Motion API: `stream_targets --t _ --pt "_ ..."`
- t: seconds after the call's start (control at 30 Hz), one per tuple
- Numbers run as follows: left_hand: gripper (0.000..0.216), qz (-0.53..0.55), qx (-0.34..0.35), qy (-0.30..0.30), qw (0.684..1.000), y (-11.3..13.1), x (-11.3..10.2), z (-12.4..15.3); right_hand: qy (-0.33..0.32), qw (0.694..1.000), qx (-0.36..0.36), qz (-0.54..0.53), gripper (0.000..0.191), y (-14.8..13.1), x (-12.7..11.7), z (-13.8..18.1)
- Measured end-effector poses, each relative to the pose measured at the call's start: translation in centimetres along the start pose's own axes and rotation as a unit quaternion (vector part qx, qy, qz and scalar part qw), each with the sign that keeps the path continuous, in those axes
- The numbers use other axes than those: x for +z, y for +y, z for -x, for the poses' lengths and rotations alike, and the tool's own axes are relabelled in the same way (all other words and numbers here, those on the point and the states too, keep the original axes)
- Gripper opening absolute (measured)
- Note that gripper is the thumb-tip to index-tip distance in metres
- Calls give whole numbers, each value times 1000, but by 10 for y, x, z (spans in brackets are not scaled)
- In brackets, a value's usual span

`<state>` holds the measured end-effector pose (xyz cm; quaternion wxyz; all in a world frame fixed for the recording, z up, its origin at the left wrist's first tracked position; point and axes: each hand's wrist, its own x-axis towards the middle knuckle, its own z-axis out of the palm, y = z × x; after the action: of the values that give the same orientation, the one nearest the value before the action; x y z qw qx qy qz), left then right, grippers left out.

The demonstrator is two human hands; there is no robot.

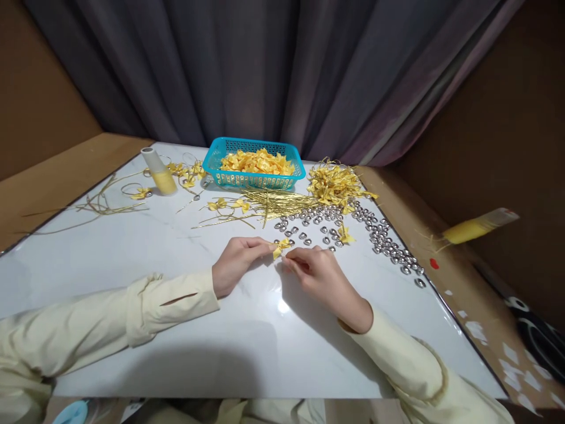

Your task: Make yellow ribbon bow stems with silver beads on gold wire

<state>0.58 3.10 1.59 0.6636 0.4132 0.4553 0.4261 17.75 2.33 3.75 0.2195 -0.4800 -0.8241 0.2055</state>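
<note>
Here the left hand (pixel 241 265) nips a yellow bow (pixel 279 249) by its edge, out over the counter (pixel 176 253) between both hands, and the right hand (pixel 324 280) sits in a tight pinch just beside it, though whether those fingertips hold anything, one cannot tell! A light grip looks wise, since folds probably crush easily; steady wrists, too, with loose silver pieces (pixel 306 241) so near.
</note>
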Motion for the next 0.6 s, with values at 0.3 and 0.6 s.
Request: stream_targets --t 0.3,0.6 --pt "15 40 -18 -22 999 2 1 1 76 988 -123 50 20 4 13 5" --pt "15 19 -2 -2 1000 0 1 0 145 969 -162 116 18 5 27 0"
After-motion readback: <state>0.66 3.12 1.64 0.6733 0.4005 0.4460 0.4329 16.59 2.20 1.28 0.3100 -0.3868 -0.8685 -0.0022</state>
